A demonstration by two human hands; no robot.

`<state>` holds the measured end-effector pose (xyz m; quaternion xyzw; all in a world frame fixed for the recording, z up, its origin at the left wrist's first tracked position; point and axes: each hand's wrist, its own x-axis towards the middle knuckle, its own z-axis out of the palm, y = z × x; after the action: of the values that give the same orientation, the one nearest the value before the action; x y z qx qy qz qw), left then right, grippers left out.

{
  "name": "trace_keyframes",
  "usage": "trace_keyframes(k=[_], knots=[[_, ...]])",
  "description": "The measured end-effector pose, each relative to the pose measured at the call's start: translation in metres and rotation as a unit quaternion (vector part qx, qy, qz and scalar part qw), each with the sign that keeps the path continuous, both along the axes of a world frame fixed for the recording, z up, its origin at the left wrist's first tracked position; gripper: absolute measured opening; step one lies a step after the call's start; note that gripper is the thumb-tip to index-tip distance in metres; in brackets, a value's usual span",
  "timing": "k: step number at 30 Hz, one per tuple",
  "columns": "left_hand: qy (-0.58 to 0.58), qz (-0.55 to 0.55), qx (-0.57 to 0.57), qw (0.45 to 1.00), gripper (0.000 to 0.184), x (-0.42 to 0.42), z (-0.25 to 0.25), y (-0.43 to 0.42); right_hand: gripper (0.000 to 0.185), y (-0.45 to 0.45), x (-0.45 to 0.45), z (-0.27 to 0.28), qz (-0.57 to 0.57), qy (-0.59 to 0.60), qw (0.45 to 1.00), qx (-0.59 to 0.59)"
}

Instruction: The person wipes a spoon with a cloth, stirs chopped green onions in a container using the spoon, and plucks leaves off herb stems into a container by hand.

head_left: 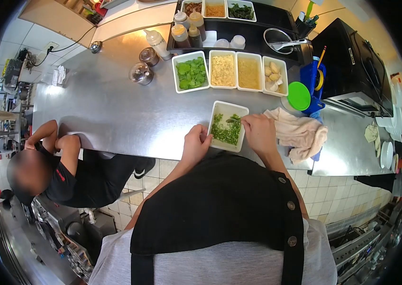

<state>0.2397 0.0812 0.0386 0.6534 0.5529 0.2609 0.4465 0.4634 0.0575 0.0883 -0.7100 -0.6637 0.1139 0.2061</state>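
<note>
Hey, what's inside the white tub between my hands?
The tub holds chopped greens and the end of a spoon, gripped by your right hand. Some bare bottom shows; whatever lies under the greens is covered.

Black microwave (353, 66) beside blue holder (309, 85)

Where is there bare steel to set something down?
Widest: left of the leaf tub, between the lidded jars and the nearby person. Smaller: right of the towel, below the black appliance. Crowded: the back, with other tubs and bottles.
</note>
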Motion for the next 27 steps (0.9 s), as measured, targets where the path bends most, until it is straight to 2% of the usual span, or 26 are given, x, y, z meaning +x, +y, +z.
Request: trace_keyframes(k=[3, 6, 9, 12, 16, 22, 27], knots=[[0.007, 0.006, -0.018, 1.000, 0.017, 0.002, 0.005, 0.001, 0.010, 0.000, 0.000, -0.005, -0.002, 0.000, 1.000, 0.012], [0.034, 0.021, 0.202, 0.979, 0.017, 0.010, 0.019, 0.000, 0.011, 0.000, 0.001, -0.005, -0.015, -0.010, 1.000, 0.003], [0.030, -0.089, 0.272, 0.958, 0.014, 0.017, 0.036, 0.012, 0.011, 0.000, 0.003, -0.006, -0.035, -0.004, 0.999, 0.033], [0.092, -0.218, 0.276, 0.932, 0.014, 0.036, 0.023, 0.023, 0.011, 0.000, 0.002, 0.000, -0.039, 0.009, 0.998, 0.044], [0.317, -0.319, 0.254, 0.856, 0.014, 0.063, 0.008, 0.032, 0.010, -0.003, 0.004, 0.003, -0.048, 0.022, 0.997, 0.060], [0.376, -0.287, 0.235, 0.849, 0.014, 0.085, -0.014, 0.037, 0.007, -0.009, 0.009, 0.006, -0.063, 0.021, 0.996, 0.062], [0.347, -0.262, 0.258, 0.863, 0.014, 0.086, -0.021, 0.035, 0.010, -0.012, 0.012, 0.000, -0.066, 0.024, 0.995, 0.069]])
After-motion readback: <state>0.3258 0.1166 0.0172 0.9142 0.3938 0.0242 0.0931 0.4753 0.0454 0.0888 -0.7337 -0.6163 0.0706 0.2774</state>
